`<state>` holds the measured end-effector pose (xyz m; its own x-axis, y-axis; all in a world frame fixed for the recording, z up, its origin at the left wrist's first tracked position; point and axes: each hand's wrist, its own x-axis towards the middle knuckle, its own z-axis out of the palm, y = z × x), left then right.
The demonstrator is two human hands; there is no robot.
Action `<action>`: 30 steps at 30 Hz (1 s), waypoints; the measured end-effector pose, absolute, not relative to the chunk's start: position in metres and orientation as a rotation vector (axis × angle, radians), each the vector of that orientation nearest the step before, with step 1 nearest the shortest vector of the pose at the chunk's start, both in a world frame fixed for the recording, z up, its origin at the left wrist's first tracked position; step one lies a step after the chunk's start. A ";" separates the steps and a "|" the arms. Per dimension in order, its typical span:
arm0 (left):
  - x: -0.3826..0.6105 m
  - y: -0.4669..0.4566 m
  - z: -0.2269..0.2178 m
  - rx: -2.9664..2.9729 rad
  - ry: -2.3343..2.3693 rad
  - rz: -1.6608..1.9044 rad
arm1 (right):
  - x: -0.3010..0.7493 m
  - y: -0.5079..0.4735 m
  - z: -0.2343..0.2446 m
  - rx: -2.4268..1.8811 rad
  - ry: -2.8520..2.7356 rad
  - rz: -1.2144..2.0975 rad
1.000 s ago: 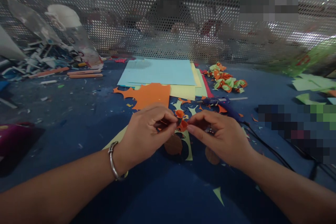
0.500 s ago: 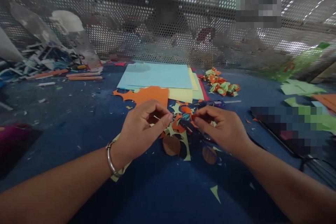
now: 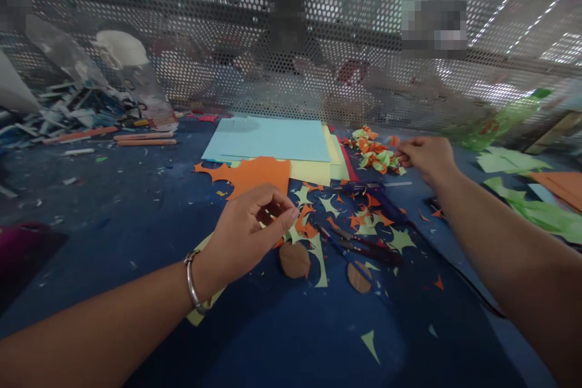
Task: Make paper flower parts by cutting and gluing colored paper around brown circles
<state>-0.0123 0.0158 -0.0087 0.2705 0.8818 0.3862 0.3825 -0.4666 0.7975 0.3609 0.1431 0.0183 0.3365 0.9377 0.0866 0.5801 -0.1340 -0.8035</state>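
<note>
My left hand [image 3: 254,224], with a silver bangle at the wrist, hovers over the paper scraps at centre. Its thumb and forefinger meet in a pinch; what they hold, if anything, does not show. At the back right, my right hand [image 3: 427,157] reaches beside a heap of small orange and green paper flowers [image 3: 379,154]. An orange paper piece [image 3: 393,141] shows at its closed fingertips. Below lie scissors [image 3: 364,245], a dark blue glue gun [image 3: 382,201], a brown cardboard disc [image 3: 294,259] and another disc [image 3: 359,277] with a blue pen-like stick across it.
Blue sheets [image 3: 273,138] top a paper stack, with a cut orange sheet [image 3: 261,174] in front. A bottle [image 3: 148,94] and a pile of strips [image 3: 77,106] stand left. A green bottle [image 3: 509,118] and green paper [image 3: 509,159] lie right. Behind is a perforated metal screen [image 3: 218,30].
My right hand has moved from the centre, opposite my left hand, away and rightward to the paper-flower heap, uncovering the glue gun and scissors. My left hand stays almost still in its pinch.
</note>
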 end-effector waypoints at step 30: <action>-0.016 0.018 -0.001 2.378 1.080 0.234 | 0.291 0.016 0.004 -1.449 -2.230 0.248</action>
<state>-0.0160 0.0178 -0.0009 0.6685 0.7418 -0.0534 0.6533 -0.5515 0.5187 0.2912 0.0155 0.0037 -0.3350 0.8986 0.2833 0.8145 0.4273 -0.3923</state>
